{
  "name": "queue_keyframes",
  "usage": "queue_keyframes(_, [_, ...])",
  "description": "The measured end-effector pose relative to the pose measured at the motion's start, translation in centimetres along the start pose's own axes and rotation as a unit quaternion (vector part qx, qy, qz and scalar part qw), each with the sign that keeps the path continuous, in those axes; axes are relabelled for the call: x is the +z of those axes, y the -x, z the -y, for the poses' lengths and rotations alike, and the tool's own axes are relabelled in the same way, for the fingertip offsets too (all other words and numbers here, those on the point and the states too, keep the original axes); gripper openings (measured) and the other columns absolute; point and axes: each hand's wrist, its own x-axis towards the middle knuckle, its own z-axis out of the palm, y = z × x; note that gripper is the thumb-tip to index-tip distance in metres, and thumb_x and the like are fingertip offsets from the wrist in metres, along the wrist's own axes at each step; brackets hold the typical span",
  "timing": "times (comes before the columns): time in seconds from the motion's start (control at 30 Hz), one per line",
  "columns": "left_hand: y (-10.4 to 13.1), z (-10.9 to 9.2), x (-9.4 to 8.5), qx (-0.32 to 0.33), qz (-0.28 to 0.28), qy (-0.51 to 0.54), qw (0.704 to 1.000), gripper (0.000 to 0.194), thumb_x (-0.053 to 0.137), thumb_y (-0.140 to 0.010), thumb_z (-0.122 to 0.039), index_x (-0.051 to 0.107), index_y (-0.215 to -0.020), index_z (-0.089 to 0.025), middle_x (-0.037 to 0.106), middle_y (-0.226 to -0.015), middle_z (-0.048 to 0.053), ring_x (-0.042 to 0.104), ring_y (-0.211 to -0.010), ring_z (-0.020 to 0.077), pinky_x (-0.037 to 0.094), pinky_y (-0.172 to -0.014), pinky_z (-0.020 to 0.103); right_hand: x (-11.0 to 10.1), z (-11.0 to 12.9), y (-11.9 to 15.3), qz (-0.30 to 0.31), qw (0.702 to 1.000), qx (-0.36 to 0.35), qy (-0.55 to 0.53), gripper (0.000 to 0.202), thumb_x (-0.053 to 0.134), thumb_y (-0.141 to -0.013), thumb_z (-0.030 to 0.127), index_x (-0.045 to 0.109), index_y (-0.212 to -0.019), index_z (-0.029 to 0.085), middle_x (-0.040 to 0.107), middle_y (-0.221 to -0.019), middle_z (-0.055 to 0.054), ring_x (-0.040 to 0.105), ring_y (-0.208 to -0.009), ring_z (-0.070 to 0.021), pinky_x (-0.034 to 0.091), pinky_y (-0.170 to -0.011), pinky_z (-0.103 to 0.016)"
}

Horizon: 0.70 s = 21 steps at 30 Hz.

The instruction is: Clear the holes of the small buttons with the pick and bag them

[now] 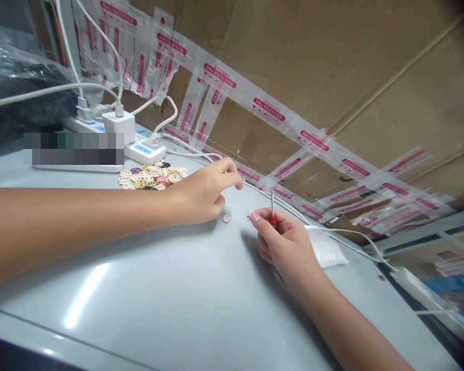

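Observation:
My left hand (pixel 204 193) hovers over the table, its fingers bent with a gap between thumb and forefinger and nothing visible in them. Just below its fingertips lies one small cream oval piece (pixel 226 219), like a button or bead. My right hand (pixel 284 239) is closed around a small screwdriver (pixel 272 219) with a red handle, its thin metal shaft pointing up. Between that hand's thumb and forefinger is a tiny pale piece (pixel 249 216), too small to name. Behind my left wrist is a pile of similar oval pieces (pixel 154 175) in cream, yellow, pink, purple and black.
A power strip (pixel 145 149) with a white charger (pixel 118 126) and cables stands at the back left, near a blurred-out object (pixel 77 149). A white packet (pixel 327 247) lies beyond my right hand. Taped cardboard (pixel 274 62) walls off the table's (pixel 170 299) far side.

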Motion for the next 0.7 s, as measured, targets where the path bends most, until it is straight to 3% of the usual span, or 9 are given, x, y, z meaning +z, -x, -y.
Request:
queue_keyframes(0.17, [-0.01,0.38,0.25,0.022,-0.007,-0.022,0.999,0.048,0.046,-0.065,0.006,0.063,-0.105,-0.016,0.055,-0.113,0.008,0.051,-0.110,0.0225,0.044,-0.098,0.037,0.04,0.10,0.14,-0.001,1.000,-0.004,0.005,0.032,0.075,-0.078,0.047,0.055,-0.079,0.022,0.029,-0.051,0.011,0.022,-0.039,-0.0047,0.016,-0.037,-0.020])
queue_keyframes(0.7, [0.18,0.31,0.31,0.017,0.025,-0.011,0.999,0.044,0.046,-0.067,0.008,0.066,-0.099,-0.015,0.055,-0.117,0.009,0.051,-0.112,0.0229,0.046,-0.096,0.038,-0.03,-0.14,0.08,0.003,1.000,0.003,0.007,0.033,0.074,-0.078,0.048,0.054,-0.080,0.022,0.028,-0.050,0.011,0.020,-0.040,-0.0045,0.015,-0.037,-0.019])
